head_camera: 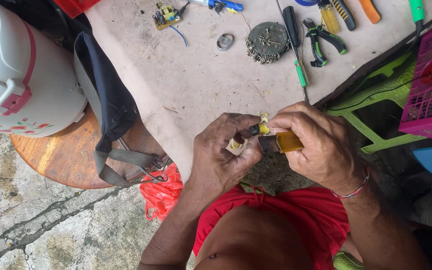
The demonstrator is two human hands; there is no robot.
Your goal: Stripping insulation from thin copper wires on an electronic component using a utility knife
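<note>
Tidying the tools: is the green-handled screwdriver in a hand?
No, the green-handled screwdriver lies on the table, apart from both hands.

The tabletop (196, 85) looks like rough, matt stone. The round stool (61, 160) is glossy wood, and the white flask (21, 80) is smooth shiny plastic

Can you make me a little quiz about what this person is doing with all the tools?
1. True or false: the right hand holds a tool with an amber handle.
2. What does the left hand pinch? A) small yellow part B) pliers C) red bag
3. What green-handled gripping tool lies on the table?

Key: 1 true. 2 A. 3 the pliers, beside a screwdriver.
</note>
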